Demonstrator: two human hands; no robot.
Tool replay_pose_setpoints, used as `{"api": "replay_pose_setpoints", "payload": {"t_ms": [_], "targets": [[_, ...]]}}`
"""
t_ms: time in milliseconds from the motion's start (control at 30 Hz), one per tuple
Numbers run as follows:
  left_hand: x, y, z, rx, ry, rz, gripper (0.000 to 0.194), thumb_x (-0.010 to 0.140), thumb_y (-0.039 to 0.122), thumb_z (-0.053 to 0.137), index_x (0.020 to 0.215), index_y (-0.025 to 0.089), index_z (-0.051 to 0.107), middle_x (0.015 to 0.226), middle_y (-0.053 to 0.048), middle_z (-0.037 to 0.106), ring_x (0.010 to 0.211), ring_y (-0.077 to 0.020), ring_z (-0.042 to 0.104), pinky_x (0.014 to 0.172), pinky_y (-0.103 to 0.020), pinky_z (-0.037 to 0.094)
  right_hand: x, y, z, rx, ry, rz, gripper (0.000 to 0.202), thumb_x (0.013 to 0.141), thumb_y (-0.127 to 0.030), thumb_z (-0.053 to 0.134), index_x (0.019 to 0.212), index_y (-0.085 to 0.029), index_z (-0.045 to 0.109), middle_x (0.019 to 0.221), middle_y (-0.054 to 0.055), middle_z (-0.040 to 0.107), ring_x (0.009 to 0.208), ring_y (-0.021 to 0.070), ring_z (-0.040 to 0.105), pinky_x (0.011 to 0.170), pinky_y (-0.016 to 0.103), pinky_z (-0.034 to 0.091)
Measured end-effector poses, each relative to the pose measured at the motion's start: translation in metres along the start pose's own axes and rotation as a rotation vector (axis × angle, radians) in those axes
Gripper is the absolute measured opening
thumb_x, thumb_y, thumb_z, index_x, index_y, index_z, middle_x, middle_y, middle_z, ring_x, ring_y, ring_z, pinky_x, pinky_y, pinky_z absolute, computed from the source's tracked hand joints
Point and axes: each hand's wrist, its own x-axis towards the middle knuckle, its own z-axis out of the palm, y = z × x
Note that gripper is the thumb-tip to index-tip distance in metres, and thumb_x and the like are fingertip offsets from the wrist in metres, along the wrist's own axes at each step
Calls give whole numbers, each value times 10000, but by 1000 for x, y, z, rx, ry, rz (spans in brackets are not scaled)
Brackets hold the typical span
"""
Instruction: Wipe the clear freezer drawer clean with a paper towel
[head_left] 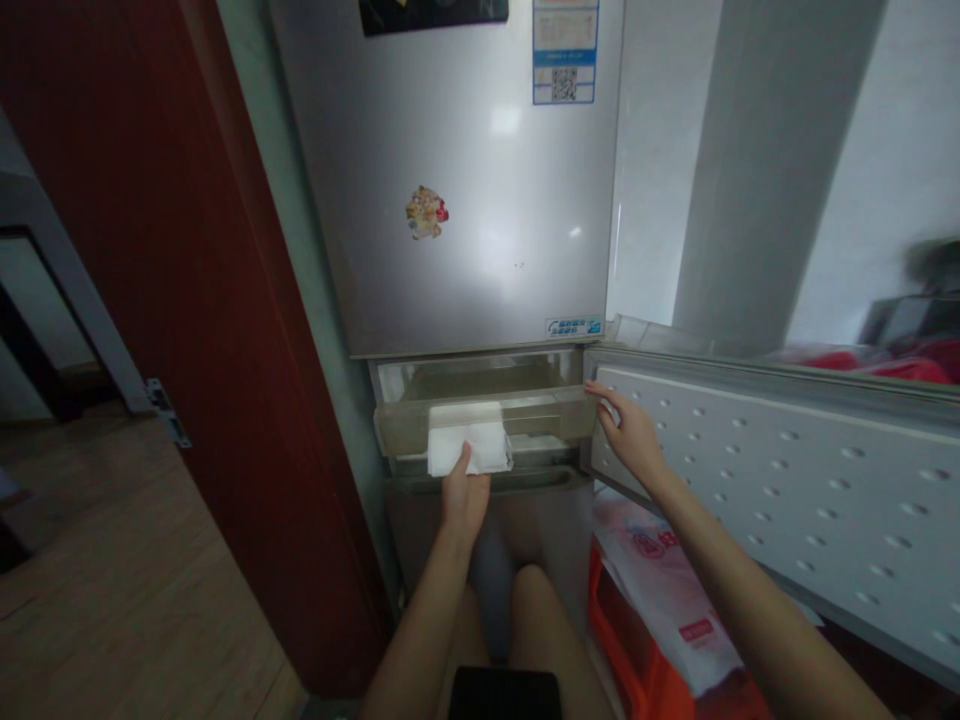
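Observation:
A folded white paper tissue or cloth (469,432) is pinched in my left hand (465,495), thumb on top, and lies against the front of a pale translucent drawer (405,425). The drawer sits slightly pulled out of the refrigerator's middle compartment. My right hand (626,425) reaches to the drawer's top right corner, thumb and fingertips touching its edge; whether it grips firmly is hard to see. To the right, the compartment's door (780,470) stands swung wide, its dimpled white inner side facing me.
The silver upper refrigerator door (480,180) is closed and bears a sticker. Below the open door an orange crate (637,655) holds a white plastic bag (667,590). A dark red door frame (247,400) borders the left. My knees are close to the lower refrigerator door (562,530).

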Motion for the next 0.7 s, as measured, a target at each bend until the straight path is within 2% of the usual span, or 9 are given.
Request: {"api": "replay_pose_setpoints", "payload": {"t_ms": [200,400,533,700], "targets": [[-6,-32,12,-7,-71,-102,363,927,52,492,1271,129,578,1128,-124,723,1055,-205,687,997,-364,515,0,2,1,-3,-9,0,401,843,-166,442,1189,-206,642,1269,104,672,1179,273,626,1050,531,455],[-7,-63,22,3,-112,-182,376,915,43,505,1275,130,572,1186,-137,696,1089,-223,671,1046,-421,467,0,4,2,1,-2,-1,424,827,-154,453,1198,-235,642,1267,75,676,1178,265,628,1041,526,466],[-8,-62,20,8,-115,-186,368,906,41,518,1258,127,586,1189,-142,694,1085,-228,672,1033,-418,480,0,2,1,-3,0,-1,423,831,-158,446,1194,-240,645,1265,74,677,1181,265,627,1043,528,463],[-10,-38,9,-8,-45,-128,349,917,47,507,1241,141,596,1137,-117,721,1057,-210,687,971,-359,537,0,0,0,-4,-6,-4,399,843,-170,435,1179,-202,648,1274,109,668,1188,273,622,1048,521,459]]}}
